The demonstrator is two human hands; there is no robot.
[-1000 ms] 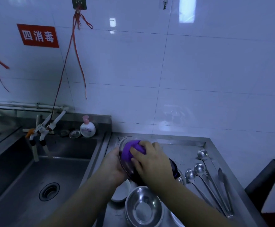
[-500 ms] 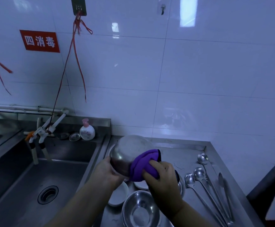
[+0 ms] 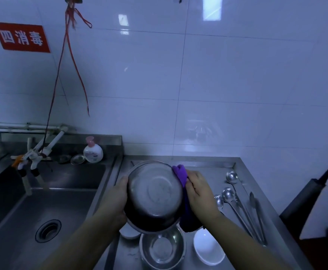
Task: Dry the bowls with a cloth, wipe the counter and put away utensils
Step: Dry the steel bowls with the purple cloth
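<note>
I hold a steel bowl (image 3: pixel 155 195) over the counter, its outer bottom turned toward me. My left hand (image 3: pixel 118 199) grips its left rim. My right hand (image 3: pixel 198 190) presses a purple cloth (image 3: pixel 180 173) against the bowl's right side, and the cloth hangs down behind the bowl. Under it, on the steel counter (image 3: pixel 213 168), stand another steel bowl (image 3: pixel 162 250), a white bowl (image 3: pixel 208 248) to its right and a second white bowl (image 3: pixel 129 232), partly hidden, to its left. Several long ladles (image 3: pixel 235 197) and tongs (image 3: pixel 257 215) lie on the counter's right side.
A deep steel sink (image 3: pixel 42 211) with a drain (image 3: pixel 48 229) lies to the left, white taps (image 3: pixel 32 158) over it. A soap bottle (image 3: pixel 92 151) and a small dish (image 3: pixel 77 159) stand on the sink's back ledge. A dark object (image 3: pixel 305 197) leans beyond the counter's right edge.
The bowl has turned from its inside facing my right hand to its bottom facing me. The cloth and my right hand moved from inside it, across its front, to its right side.
</note>
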